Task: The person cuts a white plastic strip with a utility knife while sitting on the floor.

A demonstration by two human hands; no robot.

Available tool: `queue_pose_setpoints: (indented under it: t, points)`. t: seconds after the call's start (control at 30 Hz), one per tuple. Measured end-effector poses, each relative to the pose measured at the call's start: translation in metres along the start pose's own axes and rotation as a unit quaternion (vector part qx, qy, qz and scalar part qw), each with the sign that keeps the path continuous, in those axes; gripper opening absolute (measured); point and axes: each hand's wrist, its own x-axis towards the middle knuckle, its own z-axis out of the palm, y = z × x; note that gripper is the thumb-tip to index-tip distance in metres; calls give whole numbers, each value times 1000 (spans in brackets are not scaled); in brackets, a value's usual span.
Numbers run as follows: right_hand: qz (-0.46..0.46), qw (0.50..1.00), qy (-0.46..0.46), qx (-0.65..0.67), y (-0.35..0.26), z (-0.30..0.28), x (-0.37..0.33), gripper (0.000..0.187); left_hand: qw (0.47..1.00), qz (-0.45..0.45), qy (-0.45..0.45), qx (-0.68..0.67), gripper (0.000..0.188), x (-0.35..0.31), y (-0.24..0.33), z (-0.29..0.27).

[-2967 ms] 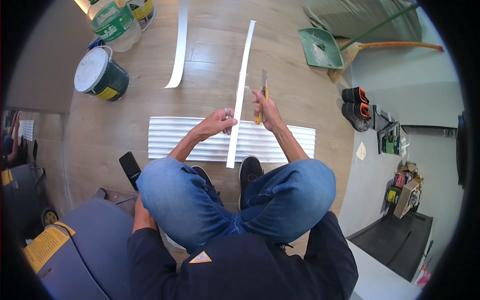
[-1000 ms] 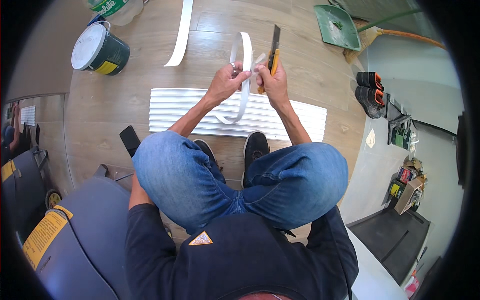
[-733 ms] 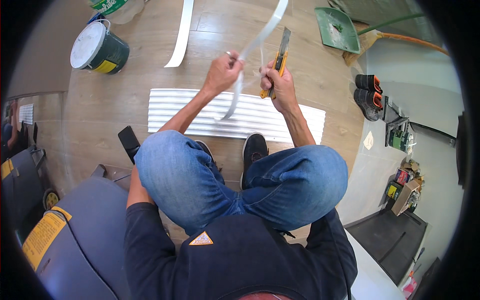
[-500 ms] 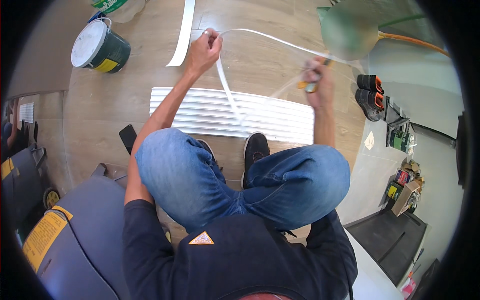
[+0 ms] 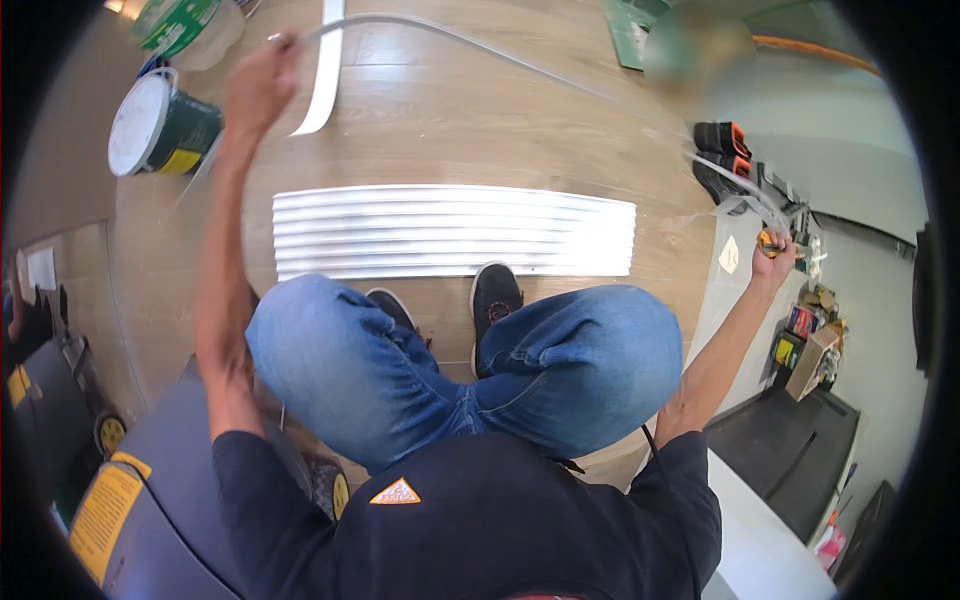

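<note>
My left hand [image 5: 262, 85] is raised at the far left, fingers closed on one end of a long thin white strip [image 5: 450, 32]. The strip arcs across to the right, blurred and faint in its middle. Out at the far right, my right hand [image 5: 774, 262] is closed round a small yellow-and-black hand tool [image 5: 768, 243], its kind unclear. The strip's other stretch, smeared by motion, runs up to this hand. A white ribbed panel [image 5: 450, 232] lies on the floor between my hands, in front of my shoes.
A dark green bucket with a white lid [image 5: 140, 125] stands at the left, beside a clear tub [image 5: 205, 35]. A wider white strip [image 5: 325, 85] lies near my left hand. Black-and-orange boots [image 5: 722, 150] stand at the right. A large grey case [image 5: 200, 480] is at my left.
My hands have moved far apart, the left one outward to the left, the right one outward and nearer. The strip between them has spread from a folded loop into a long arc.
</note>
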Motion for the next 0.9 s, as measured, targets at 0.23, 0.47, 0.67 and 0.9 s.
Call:
queue_pose_setpoints:
  t: [0.23, 0.47, 0.67, 0.9]
  points:
    - [-69, 982, 72, -157, 17, -57, 1, 9, 991, -126, 40, 15, 22, 5, -24, -71]
    - [17, 950, -73, -302, 109, 59, 18, 23, 989, -127, 22, -74, 18, 8, -2, -76]
    - [-47, 927, -113, -355, 115, 165, 141, 18, 983, -123, -14, -138, 16, 2, 10, -81]
    - [-134, 923, -73, -353, 99, 232, 286, 18, 954, -188, -44, -230, 16, -13, 10, -63]
